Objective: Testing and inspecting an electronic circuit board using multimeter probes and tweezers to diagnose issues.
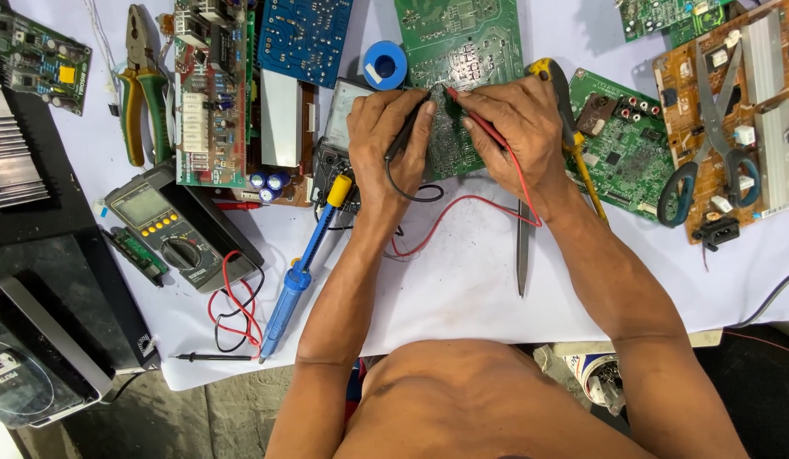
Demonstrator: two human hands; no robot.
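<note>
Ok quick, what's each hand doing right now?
Left hand: closed on the black probe.
Right hand: closed on the red probe.

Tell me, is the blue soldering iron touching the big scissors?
Apart. The head view shows the blue soldering iron lying left of both arms, while the scissors rest on the brown circuit board far right.

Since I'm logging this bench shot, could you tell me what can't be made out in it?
Head view only:
- Probe tips on the green circuit board: hidden under the left hand and right hand.
- Analog meter dial: partly covered by the left hand.
- Digital multimeter screen: too small to tell.
- Circuit boards along the top edge: cut off.
</note>
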